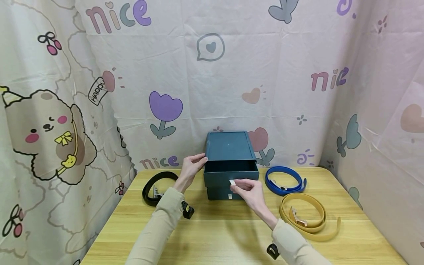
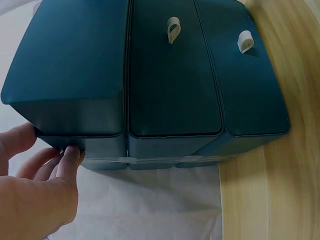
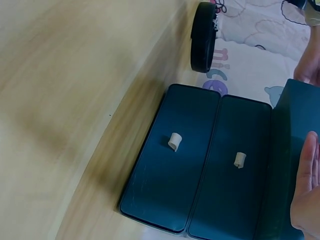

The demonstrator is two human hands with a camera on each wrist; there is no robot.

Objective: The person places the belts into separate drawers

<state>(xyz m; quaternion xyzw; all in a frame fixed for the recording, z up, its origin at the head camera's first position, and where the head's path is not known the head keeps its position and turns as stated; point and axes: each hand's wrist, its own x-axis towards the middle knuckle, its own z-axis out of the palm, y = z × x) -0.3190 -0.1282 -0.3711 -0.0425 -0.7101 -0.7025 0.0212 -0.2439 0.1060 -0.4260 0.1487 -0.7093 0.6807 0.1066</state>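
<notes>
A dark teal drawer box (image 1: 228,145) stands at the back of the table, its top drawer (image 1: 215,179) pulled out toward me. At that drawer's front, my right hand (image 1: 250,192) pinches the small white pull tab (image 1: 232,182). My left hand (image 1: 191,170) holds the box's upper left front corner; in the left wrist view its fingers (image 2: 72,156) bend against the side just behind the drawer. Two lower drawers are closed, with pale loop tabs (image 2: 173,30) on their fronts. The right wrist view shows only part of my right hand (image 3: 307,192), not the tab it pinches.
A coiled black belt (image 1: 149,184) lies left of the box, near my left forearm. On the right are a coiled blue belt (image 1: 277,190) and a coiled yellow belt (image 1: 309,232), near my right forearm. A printed cloth (image 1: 212,81) hangs behind the wooden table (image 1: 212,235).
</notes>
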